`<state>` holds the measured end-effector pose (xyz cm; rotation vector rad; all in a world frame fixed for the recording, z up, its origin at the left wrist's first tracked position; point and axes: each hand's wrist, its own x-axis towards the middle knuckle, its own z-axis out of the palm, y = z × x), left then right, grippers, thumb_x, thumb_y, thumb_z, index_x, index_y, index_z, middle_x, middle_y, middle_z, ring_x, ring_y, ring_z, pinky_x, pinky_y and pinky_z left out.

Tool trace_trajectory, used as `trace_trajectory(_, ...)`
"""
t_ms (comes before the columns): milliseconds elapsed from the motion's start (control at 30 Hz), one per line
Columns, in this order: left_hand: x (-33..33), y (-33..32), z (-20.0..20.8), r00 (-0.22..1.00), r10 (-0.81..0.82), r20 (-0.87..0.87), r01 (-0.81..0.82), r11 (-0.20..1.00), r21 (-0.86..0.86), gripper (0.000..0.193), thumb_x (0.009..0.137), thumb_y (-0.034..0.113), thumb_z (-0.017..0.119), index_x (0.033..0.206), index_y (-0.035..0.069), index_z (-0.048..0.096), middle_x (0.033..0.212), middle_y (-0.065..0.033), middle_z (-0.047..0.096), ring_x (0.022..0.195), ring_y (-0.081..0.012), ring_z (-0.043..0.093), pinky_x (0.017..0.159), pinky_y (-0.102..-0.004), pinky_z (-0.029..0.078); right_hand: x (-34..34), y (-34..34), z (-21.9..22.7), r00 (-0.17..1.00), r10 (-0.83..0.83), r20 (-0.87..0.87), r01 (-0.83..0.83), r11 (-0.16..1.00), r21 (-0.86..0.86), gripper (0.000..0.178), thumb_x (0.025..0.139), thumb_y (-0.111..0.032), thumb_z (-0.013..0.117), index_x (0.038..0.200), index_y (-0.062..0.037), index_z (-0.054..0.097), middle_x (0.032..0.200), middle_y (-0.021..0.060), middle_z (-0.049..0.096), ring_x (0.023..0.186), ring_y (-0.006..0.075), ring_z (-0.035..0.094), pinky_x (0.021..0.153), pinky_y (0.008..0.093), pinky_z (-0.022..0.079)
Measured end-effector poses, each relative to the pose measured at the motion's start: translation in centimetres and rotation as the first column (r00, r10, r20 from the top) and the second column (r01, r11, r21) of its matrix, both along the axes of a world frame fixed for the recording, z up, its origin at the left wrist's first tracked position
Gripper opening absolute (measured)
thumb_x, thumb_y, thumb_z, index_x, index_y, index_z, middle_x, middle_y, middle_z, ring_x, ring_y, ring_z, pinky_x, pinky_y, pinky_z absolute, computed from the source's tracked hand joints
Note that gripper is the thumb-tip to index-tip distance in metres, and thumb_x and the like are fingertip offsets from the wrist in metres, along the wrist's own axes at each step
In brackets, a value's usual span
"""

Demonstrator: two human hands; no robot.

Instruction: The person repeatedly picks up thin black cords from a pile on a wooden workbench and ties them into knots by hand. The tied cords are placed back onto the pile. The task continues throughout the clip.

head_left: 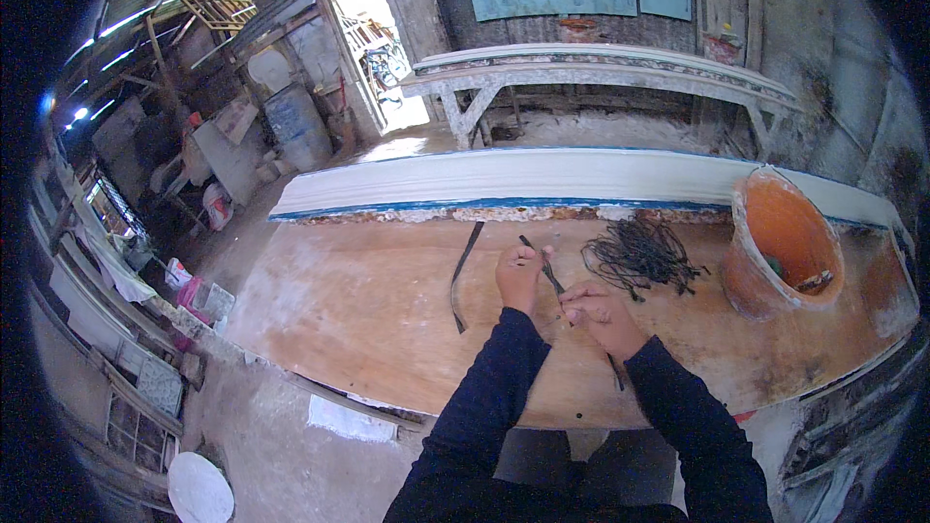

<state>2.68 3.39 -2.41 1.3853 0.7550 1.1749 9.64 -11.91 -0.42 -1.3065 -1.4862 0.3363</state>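
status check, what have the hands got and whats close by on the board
Left hand and right hand both gripping one thin dark strip. Second strip lies loose to the left. Tangled dark bundle and orange bucket to the right, clear of the hands.

We reach both dark-sleeved forearms forward from the near edge. Our left hand [519, 274] is raised farther out, fingers pinched; our right hand [598, 315] sits nearer, fingers curled closed.

Both hands grip 1 thin dark strip [552, 276] over the wooden table [368, 320]: left hand [519, 274] high, right hand [599, 315] lower, near a tangled pile of strips [639, 257] and an orange bucket [775, 232].
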Motion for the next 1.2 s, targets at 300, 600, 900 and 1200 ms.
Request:
trace_trajectory(300, 0.7, -0.2, -0.8, 0.995, -0.025, 0.101, 0.014, 0.994, 0.108, 0.009, 0.070, 0.001, 0.065, 0.068, 0.003, 0.057, 0.071, -0.0026, 0.052, 0.058, -0.0091, 0.050, 0.051, -0.0220, 0.040, -0.1, -0.2, 0.5, 0.993, 0.024, 0.114, -0.026, 1.000, 0.016, 0.010, 0.076, -0.012, 0.063, 0.085, -0.0076, 0.066, 0.098, 0.0092, 0.057, 0.097, 0.0241, 0.050, 0.083, 0.0349, 0.041)
trace_trajectory(600, 0.5, -2.4, 1.3, 0.992, 0.088, -0.095, -0.045, 0.923, 0.381, 0.012, 0.070, 0.007, 0.069, 0.069, 0.005, 0.057, 0.072, -0.0029, 0.046, 0.053, -0.0097, 0.042, 0.047, -0.0235, 0.036, 0.2, -0.9, 1.8, 0.965, -0.211, 0.153, 0.196, 0.975, 0.110, 0.012, 0.072, -0.020, 0.066, 0.077, -0.0084, 0.064, 0.079, 0.0078, 0.059, 0.085, 0.0251, 0.054, 0.080, 0.0365, 0.040)
trace_trajectory(900, 0.6, -2.6, 1.1, 1.000, 0.022, -0.020, -0.012, 0.910, 0.414, 0.009, 0.072, 0.007, 0.068, 0.073, 0.004, 0.059, 0.075, -0.0017, 0.047, 0.056, -0.0082, 0.042, 0.049, -0.0219, 0.035, -0.7, -1.0, 1.7, 0.930, -0.261, 0.260, 0.228, 0.962, 0.148, 0.006, 0.071, -0.015, 0.065, 0.073, -0.0110, 0.061, 0.079, 0.0040, 0.060, 0.085, 0.0198, 0.056, 0.090, 0.0383, 0.031)
trace_trajectory(1200, 0.3, -3.4, 0.6, 0.783, -0.614, -0.103, 0.621, 0.782, 0.058, 0.010, 0.078, 0.012, 0.063, 0.076, 0.003, 0.058, 0.076, 0.0026, 0.048, 0.069, -0.0065, 0.043, 0.062, -0.0217, 0.036, 3.6, -0.9, 1.0, 0.585, -0.748, 0.312, 0.690, 0.662, 0.294, 0.005, 0.069, -0.015, 0.063, 0.069, -0.0138, 0.058, 0.072, 0.0037, 0.055, 0.076, 0.0243, 0.051, 0.082, 0.0406, 0.032)
